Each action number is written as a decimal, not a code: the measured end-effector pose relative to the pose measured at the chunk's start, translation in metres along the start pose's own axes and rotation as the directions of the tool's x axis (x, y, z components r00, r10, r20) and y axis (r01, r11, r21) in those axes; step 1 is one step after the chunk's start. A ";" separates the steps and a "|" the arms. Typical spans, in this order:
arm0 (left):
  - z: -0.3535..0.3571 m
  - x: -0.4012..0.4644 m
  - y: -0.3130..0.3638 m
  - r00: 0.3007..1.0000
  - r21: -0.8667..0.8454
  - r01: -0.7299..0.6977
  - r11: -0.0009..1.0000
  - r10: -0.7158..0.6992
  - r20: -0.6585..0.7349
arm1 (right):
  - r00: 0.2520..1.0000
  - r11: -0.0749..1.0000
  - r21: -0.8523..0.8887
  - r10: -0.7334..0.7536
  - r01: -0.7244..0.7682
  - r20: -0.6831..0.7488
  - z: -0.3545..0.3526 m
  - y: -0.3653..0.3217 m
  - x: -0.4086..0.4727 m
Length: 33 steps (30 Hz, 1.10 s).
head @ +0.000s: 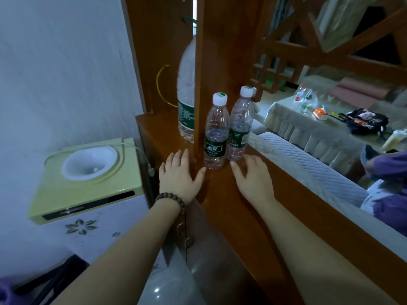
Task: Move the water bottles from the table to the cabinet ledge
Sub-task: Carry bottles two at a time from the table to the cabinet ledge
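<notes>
Two small clear water bottles with white caps and dark green labels stand upright side by side on the wooden cabinet ledge (237,208): the nearer bottle (215,130) and the farther bottle (240,124). My left hand (179,175), with a bead bracelet on its wrist, lies flat and open on the ledge just left of the nearer bottle. My right hand (253,175) hovers open just below and right of the bottles, touching neither. More bottles (305,101) stand on the cloth-covered table (308,130) far right.
A large water jug (187,89) stands behind a wooden post (211,69) on the ledge. A yellow-green water dispenser (88,179) sits at the left. A quilted white sofa back (308,166) runs beside the ledge. A black bag (365,121) lies on the table; a person in purple (387,172) sits at right.
</notes>
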State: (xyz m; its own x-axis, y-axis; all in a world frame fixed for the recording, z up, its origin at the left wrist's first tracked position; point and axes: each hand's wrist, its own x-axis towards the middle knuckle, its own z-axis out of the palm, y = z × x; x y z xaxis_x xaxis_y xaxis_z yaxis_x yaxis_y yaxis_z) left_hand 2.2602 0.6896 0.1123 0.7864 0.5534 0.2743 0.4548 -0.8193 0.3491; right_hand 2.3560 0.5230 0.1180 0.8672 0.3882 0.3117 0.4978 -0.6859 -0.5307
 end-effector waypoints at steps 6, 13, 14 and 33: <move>-0.009 -0.032 -0.045 0.983 0.042 0.178 0.983 -0.180 0.039 | 0.979 0.983 -0.009 -0.182 0.183 0.095 0.030 -0.047 -0.033; -0.049 -0.092 -0.135 0.927 0.064 0.376 0.925 -0.376 -0.011 | 0.890 0.937 0.112 -0.349 0.330 0.293 0.091 -0.128 -0.068; -0.057 -0.105 -0.150 0.909 0.060 0.416 0.907 -0.415 -0.023 | 0.870 0.925 0.129 -0.379 0.357 0.315 0.101 -0.142 -0.076; -0.237 -0.594 -0.316 0.139 -0.022 0.986 0.163 -0.898 -0.418 | 0.122 0.370 0.643 -0.910 0.670 0.397 0.175 -0.421 -0.493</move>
State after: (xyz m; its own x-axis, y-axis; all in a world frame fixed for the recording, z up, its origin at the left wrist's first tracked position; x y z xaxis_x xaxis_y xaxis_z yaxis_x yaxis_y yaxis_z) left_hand 1.5506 0.6551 0.0512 -0.4734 0.8753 0.0991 0.8407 0.4153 0.3475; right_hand 1.7199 0.7276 0.0500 -0.3440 0.9156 0.2084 0.7707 0.4021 -0.4943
